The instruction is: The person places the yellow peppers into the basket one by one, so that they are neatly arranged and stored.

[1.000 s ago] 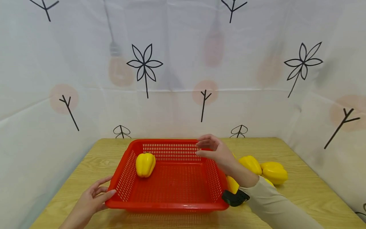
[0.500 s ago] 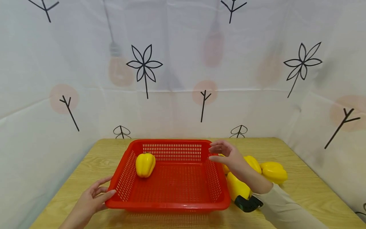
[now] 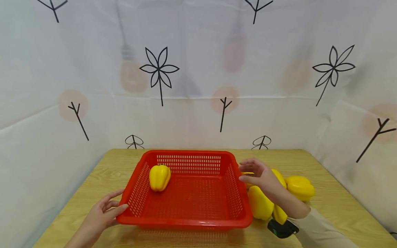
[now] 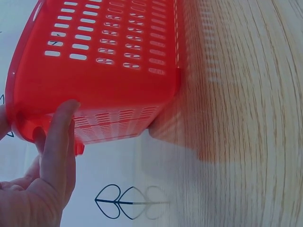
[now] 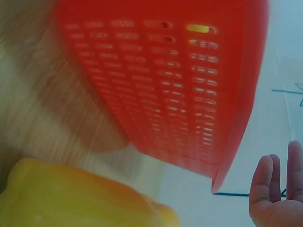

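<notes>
A red plastic basket (image 3: pixel 186 223) with slotted walls stands on the table. One yellow bell pepper (image 3: pixel 159 177) sits inside it at the left. My left hand (image 3: pixel 103 213) holds the basket's near left corner, thumb and fingers at the rim; the left wrist view shows fingers against the outer wall (image 4: pixel 104 85). Beside the basket's right rim, my right hand (image 3: pixel 258 174) hovers over the yellow bell peppers with fingers loosely bent and nothing in them. In the right wrist view, a yellow bell pepper (image 5: pixel 71 194) lies below the hand (image 5: pixel 277 203), partly out of frame.
Several yellow bell peppers, among them one nearer (image 3: pixel 260 203) and one farther right (image 3: pixel 299 188), lie to the right of the basket, partly hidden by my right arm. A dark device (image 3: pixel 283 228) sits at my right wrist. Printed cloth (image 3: pixel 192 117) walls the wooden table (image 3: pixel 118 162).
My right hand has moved rightward and slightly nearer, from over the basket's inside to beyond its right rim, uncovering more of the peppers. The left hand keeps its place on the corner.
</notes>
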Motion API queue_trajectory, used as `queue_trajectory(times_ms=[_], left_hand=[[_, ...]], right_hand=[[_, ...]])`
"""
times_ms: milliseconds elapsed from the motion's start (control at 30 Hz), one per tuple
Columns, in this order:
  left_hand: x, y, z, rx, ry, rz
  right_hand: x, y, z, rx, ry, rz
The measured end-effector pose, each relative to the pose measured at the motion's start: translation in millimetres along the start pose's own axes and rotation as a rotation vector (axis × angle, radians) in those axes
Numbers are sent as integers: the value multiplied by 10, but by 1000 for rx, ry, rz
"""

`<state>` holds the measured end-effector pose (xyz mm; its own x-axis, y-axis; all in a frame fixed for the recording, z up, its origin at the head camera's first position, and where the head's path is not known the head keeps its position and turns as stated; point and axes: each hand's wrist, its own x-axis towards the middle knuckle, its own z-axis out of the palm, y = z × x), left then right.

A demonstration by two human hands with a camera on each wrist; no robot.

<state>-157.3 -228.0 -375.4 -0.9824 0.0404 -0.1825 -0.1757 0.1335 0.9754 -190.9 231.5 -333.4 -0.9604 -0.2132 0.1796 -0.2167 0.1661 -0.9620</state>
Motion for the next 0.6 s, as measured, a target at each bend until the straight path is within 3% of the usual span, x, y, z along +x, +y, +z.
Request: queue_trajectory(times_ms=[600], left_hand=[[-30, -9, 14, 16, 16, 6]], right_hand=[[-159, 226, -236, -127, -2, -159]])
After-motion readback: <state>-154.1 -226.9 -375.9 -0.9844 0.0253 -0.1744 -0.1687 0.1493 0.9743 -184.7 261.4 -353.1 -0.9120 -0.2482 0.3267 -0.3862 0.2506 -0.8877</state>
